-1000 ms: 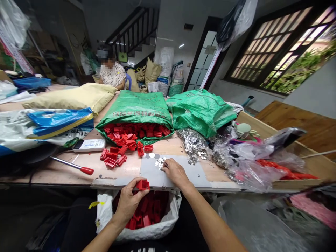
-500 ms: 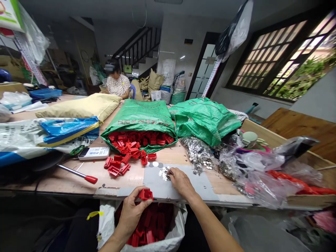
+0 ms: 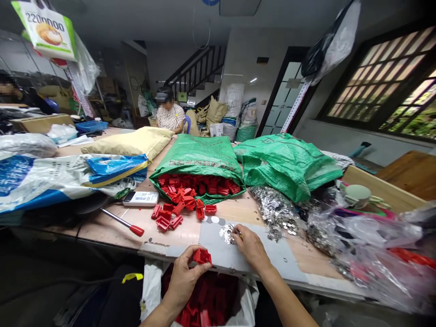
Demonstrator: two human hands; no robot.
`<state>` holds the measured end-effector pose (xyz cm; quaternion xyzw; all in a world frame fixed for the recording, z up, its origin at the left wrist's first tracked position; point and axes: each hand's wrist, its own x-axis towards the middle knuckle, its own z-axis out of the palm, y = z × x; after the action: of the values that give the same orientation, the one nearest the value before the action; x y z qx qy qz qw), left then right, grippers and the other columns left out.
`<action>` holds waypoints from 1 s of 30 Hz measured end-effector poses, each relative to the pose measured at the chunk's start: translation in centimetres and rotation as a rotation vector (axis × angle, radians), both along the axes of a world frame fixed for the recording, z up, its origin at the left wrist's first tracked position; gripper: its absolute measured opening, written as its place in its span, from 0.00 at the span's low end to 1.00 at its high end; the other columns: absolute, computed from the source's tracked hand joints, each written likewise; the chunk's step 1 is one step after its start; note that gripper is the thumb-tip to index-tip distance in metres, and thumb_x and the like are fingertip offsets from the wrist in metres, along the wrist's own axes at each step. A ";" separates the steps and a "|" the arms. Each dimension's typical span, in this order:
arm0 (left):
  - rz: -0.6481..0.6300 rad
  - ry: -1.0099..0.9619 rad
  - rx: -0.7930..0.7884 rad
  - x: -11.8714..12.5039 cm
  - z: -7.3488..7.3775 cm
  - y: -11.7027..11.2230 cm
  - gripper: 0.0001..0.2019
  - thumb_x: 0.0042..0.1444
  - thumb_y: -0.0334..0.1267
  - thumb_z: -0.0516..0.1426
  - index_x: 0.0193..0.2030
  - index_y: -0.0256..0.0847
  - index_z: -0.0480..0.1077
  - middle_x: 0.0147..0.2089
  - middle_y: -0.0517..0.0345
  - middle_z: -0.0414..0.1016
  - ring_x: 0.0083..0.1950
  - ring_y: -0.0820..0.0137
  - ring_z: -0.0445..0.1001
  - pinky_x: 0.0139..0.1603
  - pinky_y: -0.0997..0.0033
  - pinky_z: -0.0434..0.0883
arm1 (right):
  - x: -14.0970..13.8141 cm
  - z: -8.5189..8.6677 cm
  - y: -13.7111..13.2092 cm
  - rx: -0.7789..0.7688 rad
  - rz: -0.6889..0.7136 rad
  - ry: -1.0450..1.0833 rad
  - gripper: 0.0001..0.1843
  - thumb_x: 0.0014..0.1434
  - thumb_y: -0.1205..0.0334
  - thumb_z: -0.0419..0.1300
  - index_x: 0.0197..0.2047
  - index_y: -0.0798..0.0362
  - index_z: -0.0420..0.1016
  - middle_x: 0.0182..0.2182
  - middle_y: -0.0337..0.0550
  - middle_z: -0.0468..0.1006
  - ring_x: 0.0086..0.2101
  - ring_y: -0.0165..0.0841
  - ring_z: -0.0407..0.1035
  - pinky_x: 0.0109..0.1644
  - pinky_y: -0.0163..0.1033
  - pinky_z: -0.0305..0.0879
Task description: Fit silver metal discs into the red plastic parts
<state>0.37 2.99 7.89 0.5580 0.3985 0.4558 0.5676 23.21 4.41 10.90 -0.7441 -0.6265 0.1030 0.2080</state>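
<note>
My left hand [image 3: 185,272] grips a small red plastic housing [image 3: 203,257], tilted with its hollow side showing, at the table's front edge. My right hand [image 3: 250,245] is closed, and a thin pointed tool [image 3: 233,228] pokes out from its fingers; its exact kind is too small to tell. Its tip is beside a small pile of shiny metal pieces [image 3: 225,234] on a grey mat [image 3: 272,250]. Below my left hand, a white sack [image 3: 250,299] holds many red housings [image 3: 207,297]. More loose red housings [image 3: 170,215] lie on the table to the left of the mat.
A green sack [image 3: 204,154] spills red housings toward me. Right of it are a second green bag [image 3: 289,163], a clear bag of metal pieces [image 3: 275,209] and crumpled plastic bags [image 3: 368,227]. A red-tipped lever [image 3: 136,230] and a white device [image 3: 141,198] are left. A person [image 3: 170,116] sits beyond.
The view has swung left, so everything appears shifted right. My left hand still holds the red housing; my right hand stays at the metal pile, with slightly more of the tool showing.
</note>
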 end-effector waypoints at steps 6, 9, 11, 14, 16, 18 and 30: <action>-0.009 -0.053 -0.023 0.2 -0.3 0.3 0.16 0.44 0.41 0.65 0.41 0.38 0.74 0.36 0.54 0.79 0.38 0.65 0.75 0.43 0.69 0.70 | 0.0 0.3 -0.1 0.010 0.018 0.054 0.09 0.60 0.61 0.50 0.37 0.48 0.70 0.34 0.40 0.79 0.34 0.34 0.71 0.37 0.36 0.59; -0.029 -0.071 -0.048 0.2 -0.4 0.4 0.16 0.45 0.40 0.65 0.41 0.38 0.74 0.37 0.54 0.78 0.38 0.66 0.74 0.43 0.69 0.70 | 0.0 0.3 0.0 0.011 0.015 0.052 0.09 0.61 0.61 0.50 0.37 0.48 0.71 0.35 0.40 0.79 0.34 0.34 0.72 0.37 0.36 0.59; -0.039 -0.084 -0.067 0.3 -0.3 0.4 0.16 0.45 0.40 0.65 0.42 0.38 0.73 0.37 0.54 0.78 0.39 0.66 0.74 0.43 0.69 0.69 | 0.1 0.2 0.0 0.001 -0.005 0.049 0.09 0.61 0.61 0.50 0.37 0.48 0.71 0.34 0.40 0.79 0.33 0.34 0.72 0.36 0.35 0.59; -0.034 -0.110 -0.090 0.4 -0.3 0.5 0.16 0.44 0.39 0.66 0.41 0.39 0.73 0.37 0.54 0.78 0.38 0.66 0.74 0.43 0.70 0.69 | 0.1 0.1 0.0 -0.007 -0.027 0.040 0.08 0.61 0.61 0.50 0.37 0.49 0.71 0.33 0.40 0.79 0.33 0.34 0.72 0.36 0.35 0.59; -0.036 -0.117 -0.100 0.5 -0.4 0.5 0.17 0.43 0.40 0.66 0.41 0.39 0.74 0.36 0.55 0.78 0.38 0.67 0.73 0.42 0.71 0.69 | 0.1 0.0 -0.1 -0.002 -0.026 0.039 0.08 0.61 0.61 0.50 0.37 0.49 0.70 0.34 0.40 0.79 0.34 0.34 0.72 0.36 0.35 0.58; -0.045 -0.114 -0.102 0.5 -0.6 0.6 0.17 0.43 0.40 0.66 0.41 0.39 0.73 0.36 0.56 0.78 0.37 0.68 0.73 0.42 0.71 0.69 | 0.1 0.0 -0.2 -0.004 -0.032 0.034 0.07 0.61 0.61 0.50 0.37 0.48 0.69 0.33 0.39 0.79 0.34 0.34 0.72 0.36 0.35 0.58; -0.059 -0.108 -0.125 0.5 0.3 0.3 0.17 0.44 0.40 0.66 0.41 0.39 0.73 0.36 0.57 0.78 0.38 0.68 0.73 0.44 0.71 0.68 | 0.3 -0.1 -0.1 0.039 0.050 0.166 0.06 0.55 0.66 0.48 0.34 0.49 0.66 0.32 0.40 0.76 0.34 0.35 0.70 0.38 0.36 0.60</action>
<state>0.88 3.33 8.20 0.5075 0.3783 0.4427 0.6351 23.52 4.36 10.76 -0.7129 -0.6273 0.1573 0.2712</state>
